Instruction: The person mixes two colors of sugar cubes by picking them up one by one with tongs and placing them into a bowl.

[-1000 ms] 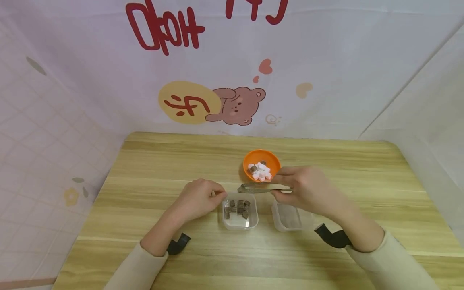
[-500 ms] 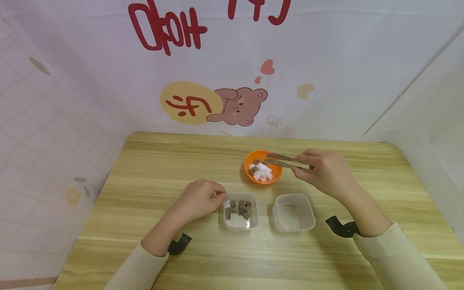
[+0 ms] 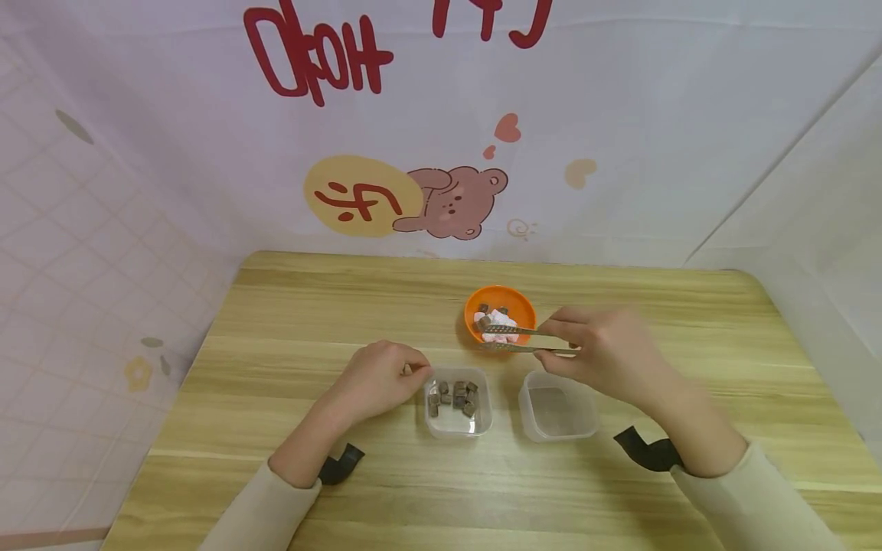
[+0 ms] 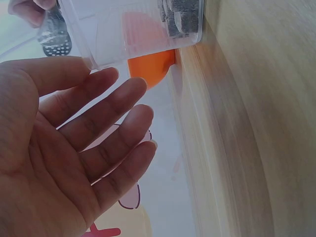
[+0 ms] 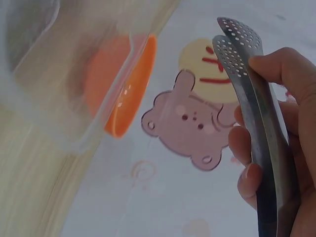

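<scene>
My right hand (image 3: 606,352) grips metal tongs (image 3: 530,350) with perforated tips. In the head view their arms stand apart over the near side of an orange bowl (image 3: 525,306), with nothing visible between them. White-pink cubes (image 3: 501,320) and a few brown cubes (image 3: 484,308) lie in the bowl. My left hand (image 3: 379,379) pinches the far left rim of a clear plastic container (image 3: 457,428) between thumb and index finger. In the left wrist view its other fingers (image 4: 118,118) are loosely extended. Several brown cubes (image 3: 460,394) lie inside that container.
A second clear plastic container (image 3: 561,417) stands right of the first, under and in front of my right hand; no cubes show in it. Behind the wooden table (image 3: 331,306) hangs a printed cloth (image 3: 620,115). Black straps (image 3: 341,463) sit at both wrists.
The tongs have gone from above the left container to the bowl's far right, then back to its near side. One more brown cube shows in the bowl. My left hand stays put.
</scene>
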The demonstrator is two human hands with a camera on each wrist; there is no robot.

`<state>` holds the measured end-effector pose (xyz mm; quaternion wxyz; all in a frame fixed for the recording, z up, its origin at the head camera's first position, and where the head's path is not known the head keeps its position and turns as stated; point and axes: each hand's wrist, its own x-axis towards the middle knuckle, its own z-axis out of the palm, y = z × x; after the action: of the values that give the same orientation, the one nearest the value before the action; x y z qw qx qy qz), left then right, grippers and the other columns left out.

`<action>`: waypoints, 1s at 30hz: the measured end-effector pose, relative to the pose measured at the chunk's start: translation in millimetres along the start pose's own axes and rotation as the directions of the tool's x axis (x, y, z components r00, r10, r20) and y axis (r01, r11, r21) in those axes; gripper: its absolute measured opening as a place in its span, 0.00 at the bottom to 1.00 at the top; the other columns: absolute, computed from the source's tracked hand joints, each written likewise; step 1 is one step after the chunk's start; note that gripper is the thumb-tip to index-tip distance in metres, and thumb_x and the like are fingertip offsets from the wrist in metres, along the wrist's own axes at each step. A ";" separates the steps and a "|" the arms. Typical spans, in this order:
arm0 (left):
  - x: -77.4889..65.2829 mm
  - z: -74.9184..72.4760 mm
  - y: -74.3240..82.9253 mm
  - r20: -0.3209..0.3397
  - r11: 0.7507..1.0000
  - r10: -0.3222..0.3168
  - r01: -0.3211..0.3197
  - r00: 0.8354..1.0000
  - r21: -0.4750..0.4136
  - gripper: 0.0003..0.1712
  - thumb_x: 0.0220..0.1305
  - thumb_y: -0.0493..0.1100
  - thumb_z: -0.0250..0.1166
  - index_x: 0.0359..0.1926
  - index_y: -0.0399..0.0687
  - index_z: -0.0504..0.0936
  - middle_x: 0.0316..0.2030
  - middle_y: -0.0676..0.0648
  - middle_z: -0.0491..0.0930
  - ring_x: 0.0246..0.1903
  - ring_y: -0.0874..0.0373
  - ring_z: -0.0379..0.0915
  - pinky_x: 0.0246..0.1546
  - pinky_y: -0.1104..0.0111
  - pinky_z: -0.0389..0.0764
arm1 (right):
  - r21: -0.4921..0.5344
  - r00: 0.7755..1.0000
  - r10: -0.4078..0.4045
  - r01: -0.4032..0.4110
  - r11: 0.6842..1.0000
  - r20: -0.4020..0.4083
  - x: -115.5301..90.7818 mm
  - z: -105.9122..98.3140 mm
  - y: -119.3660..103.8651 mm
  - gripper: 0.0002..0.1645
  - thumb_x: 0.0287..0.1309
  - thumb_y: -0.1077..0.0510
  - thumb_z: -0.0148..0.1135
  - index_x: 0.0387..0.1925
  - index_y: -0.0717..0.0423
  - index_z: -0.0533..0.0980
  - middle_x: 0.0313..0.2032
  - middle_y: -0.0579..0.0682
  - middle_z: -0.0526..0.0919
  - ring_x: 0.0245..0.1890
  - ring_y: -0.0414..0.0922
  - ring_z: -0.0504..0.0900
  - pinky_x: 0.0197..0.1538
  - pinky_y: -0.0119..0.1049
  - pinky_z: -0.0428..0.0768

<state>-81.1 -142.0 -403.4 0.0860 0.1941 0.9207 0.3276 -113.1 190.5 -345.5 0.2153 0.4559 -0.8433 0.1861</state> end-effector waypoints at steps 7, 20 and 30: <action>0.4 0.8 -0.9 0.000 1.000 -0.004 0.004 1.000 0.006 0.07 0.71 0.45 0.69 0.40 0.53 0.93 0.32 0.60 0.86 0.16 0.66 0.64 0.22 0.67 0.69 | 0.026 0.987 -0.075 0.072 0.997 0.144 4.0 15.1 -26.6 0.16 0.44 0.55 0.79 0.38 0.53 0.88 0.33 0.39 0.85 0.23 0.30 0.75 0.24 0.23 0.73; 0.3 0.0 0.4 0.000 1.000 0.005 -0.005 1.000 0.015 0.06 0.71 0.45 0.69 0.40 0.53 0.93 0.31 0.60 0.85 0.14 0.67 0.60 0.21 0.68 0.66 | -0.034 0.945 -0.120 0.136 0.990 0.303 13.8 48.1 -52.3 0.15 0.46 0.51 0.81 0.27 0.51 0.82 0.26 0.39 0.75 0.21 0.35 0.68 0.24 0.28 0.72; 0.8 -0.1 0.7 -0.002 1.000 -0.001 0.001 1.000 0.019 0.07 0.71 0.46 0.69 0.40 0.53 0.93 0.31 0.61 0.85 0.17 0.66 0.64 0.21 0.68 0.67 | -0.109 0.920 -0.144 0.196 0.975 0.366 19.9 59.1 -62.8 0.14 0.46 0.53 0.76 0.22 0.50 0.76 0.22 0.40 0.69 0.19 0.35 0.63 0.22 0.29 0.68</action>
<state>-81.6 -141.2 -402.9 0.0834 0.1941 0.9239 0.3190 -80.9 114.3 -377.0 0.1069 0.5370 -0.8365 0.0203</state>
